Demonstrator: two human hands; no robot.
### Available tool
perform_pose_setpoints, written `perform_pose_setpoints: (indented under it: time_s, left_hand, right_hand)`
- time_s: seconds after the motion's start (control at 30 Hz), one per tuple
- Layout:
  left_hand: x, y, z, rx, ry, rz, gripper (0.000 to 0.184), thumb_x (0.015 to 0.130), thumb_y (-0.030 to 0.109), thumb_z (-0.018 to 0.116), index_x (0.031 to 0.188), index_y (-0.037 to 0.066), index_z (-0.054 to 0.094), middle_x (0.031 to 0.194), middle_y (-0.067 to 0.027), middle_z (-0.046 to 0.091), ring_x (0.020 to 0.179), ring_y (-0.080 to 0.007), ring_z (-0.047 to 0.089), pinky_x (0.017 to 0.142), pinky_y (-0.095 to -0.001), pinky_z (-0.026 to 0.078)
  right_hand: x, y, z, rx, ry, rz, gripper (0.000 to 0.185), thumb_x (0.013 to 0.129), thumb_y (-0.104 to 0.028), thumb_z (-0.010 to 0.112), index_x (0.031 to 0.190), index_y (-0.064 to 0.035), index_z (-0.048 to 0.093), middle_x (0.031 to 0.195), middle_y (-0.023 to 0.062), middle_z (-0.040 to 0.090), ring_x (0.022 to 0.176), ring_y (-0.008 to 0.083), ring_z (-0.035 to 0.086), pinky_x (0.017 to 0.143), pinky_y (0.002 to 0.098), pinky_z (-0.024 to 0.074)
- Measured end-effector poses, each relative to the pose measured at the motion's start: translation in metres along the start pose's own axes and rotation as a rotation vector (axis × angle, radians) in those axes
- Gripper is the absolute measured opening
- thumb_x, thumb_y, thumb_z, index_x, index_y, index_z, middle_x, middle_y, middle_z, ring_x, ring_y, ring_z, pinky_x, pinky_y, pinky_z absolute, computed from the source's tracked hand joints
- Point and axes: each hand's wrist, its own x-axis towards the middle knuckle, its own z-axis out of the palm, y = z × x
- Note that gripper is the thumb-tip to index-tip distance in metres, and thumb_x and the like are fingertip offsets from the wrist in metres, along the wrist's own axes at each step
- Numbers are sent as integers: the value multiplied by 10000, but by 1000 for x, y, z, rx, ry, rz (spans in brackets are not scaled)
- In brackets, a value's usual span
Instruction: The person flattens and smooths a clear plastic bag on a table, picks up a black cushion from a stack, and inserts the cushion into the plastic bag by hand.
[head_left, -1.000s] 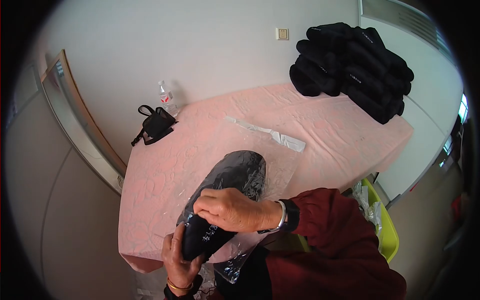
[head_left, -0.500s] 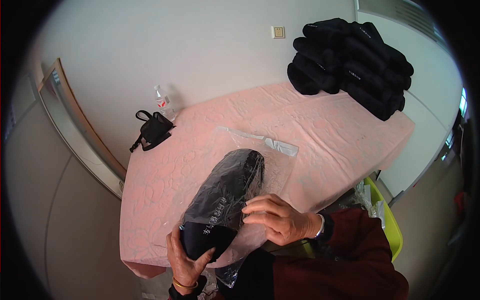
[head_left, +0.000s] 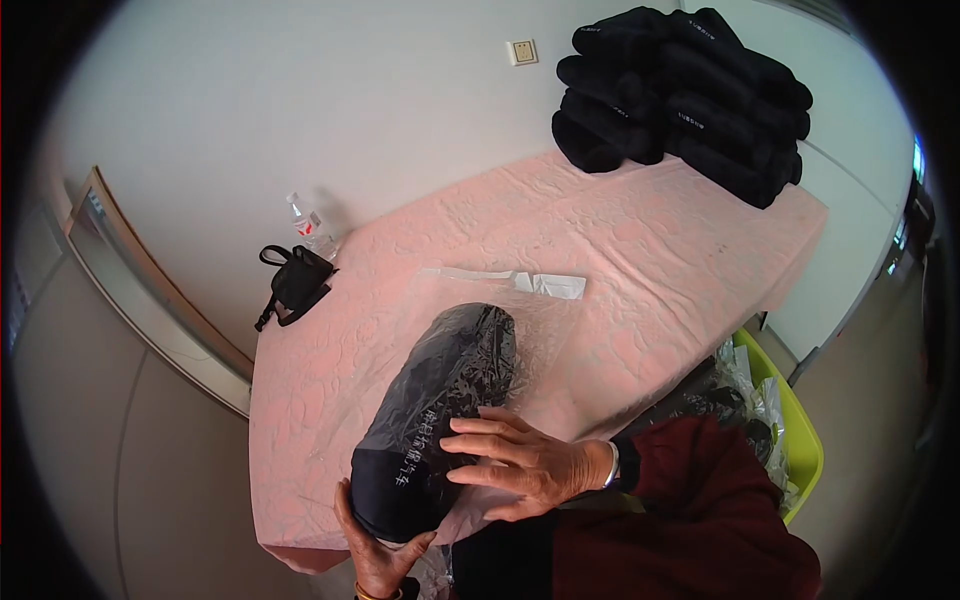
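Observation:
A black, rounded cushion point(head_left: 440, 385) with white lettering lies at the table's near edge, most of it inside a clear plastic bag point(head_left: 545, 325). The bag's white-edged end spreads flat on the table beyond it. Around the cushion's near end, which sticks out of the plastic, curls my left hand point(head_left: 378, 560), thumb on one side and fingers on the other. My right hand point(head_left: 530, 465) is open, fingers spread and laid on the right side of the bagged cushion near the lettering. Part of the bag hangs below, between the hands.
Several black cushions point(head_left: 690, 95) are stacked at the table's far right. A small black strapped bag point(head_left: 300, 285) and a plastic bottle point(head_left: 308, 225) stand by the wall. A pink cloth point(head_left: 640, 300) covers the table. At right below, a yellow-green bin point(head_left: 808, 450) holds plastic-wrapped things.
The cushion sits deeper in the plastic, with less of its near end bare. My right hand has moved left onto the bag, fingers spreading. The camera view has shifted slightly.

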Motion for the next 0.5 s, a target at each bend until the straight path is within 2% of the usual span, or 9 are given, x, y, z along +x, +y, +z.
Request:
perform_pose_setpoints:
  time_s: [0.07,0.17,0.2,0.3,0.5]
  left_hand:
    - [-1,3,1,-26,2,-48,1354,628,507,934,1568,-49,133,1513,-254,336,1378,-355,405,1160,-448,317]
    - [2,6,2,-107,-18,-93,1337,631,499,935,1560,-54,149,1495,-247,355,1361,-350,418,1155,-440,321]
    - [3,7,3,-107,-22,-91,1337,631,499,935,1560,-54,149,1495,-247,355,1361,-350,418,1155,-440,321]
    - [8,11,3,-66,-34,-80,1300,634,472,942,1551,-45,179,1467,-238,389,1343,-339,432,1144,-432,334]
    - [14,15,-1,-117,-52,-119,1228,669,407,941,1547,-20,197,1447,-223,419,1324,-324,454,1126,-422,359]
  right_hand:
    - [-5,-2,2,75,-11,6,593,780,-191,806,1329,-127,590,1503,162,445,1402,370,422,1122,528,355]
    - [-16,-2,13,-145,-15,-29,487,800,-180,778,1263,-122,640,1387,123,534,1352,332,467,1104,506,376]
    - [-19,1,17,-146,-12,-26,487,800,-180,778,1263,-122,640,1387,123,534,1352,332,467,1104,506,376]
    - [-24,11,31,-239,-20,27,368,814,-136,741,1176,-121,674,1239,70,590,1294,289,504,1092,498,387]
    - [-13,8,36,-94,-8,42,214,814,-100,706,1025,-105,674,1145,31,593,1257,268,516,1102,519,375]
